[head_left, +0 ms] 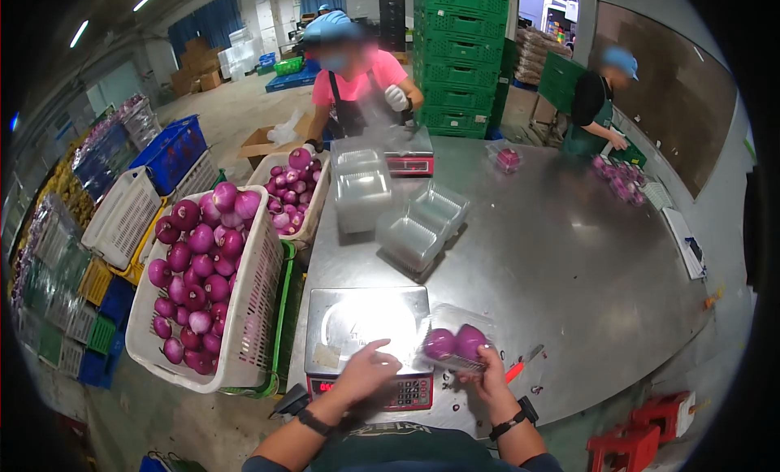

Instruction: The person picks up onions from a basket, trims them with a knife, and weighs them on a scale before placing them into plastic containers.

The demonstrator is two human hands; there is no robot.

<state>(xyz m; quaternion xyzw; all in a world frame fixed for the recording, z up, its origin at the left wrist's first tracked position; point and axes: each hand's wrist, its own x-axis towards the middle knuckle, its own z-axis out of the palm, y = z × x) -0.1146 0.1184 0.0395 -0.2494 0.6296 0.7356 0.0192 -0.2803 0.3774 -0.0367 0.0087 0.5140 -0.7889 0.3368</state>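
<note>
My right hand (490, 378) grips the near edge of a clear plastic clamshell box (461, 319) with its lid up. Inside the box two peeled red onions (469, 341) lie side by side. My left hand (367, 374) is open and holds nothing, its fingers stretched over the front of a digital scale (366, 309) beside the box. The scale's metal plate carries a small pale label and no onions. A red-handled knife (520, 365) lies on the table just right of my right hand, among onion scraps.
A white crate of red onions (253, 326) stands at my left, with a second crate (318, 197) behind it. Stacked clear boxes (357, 188) and more boxes (422, 227) sit on the metal table (552, 285). A co-worker in pink (370, 82) is at another scale (410, 159); another person (597, 106) works far right.
</note>
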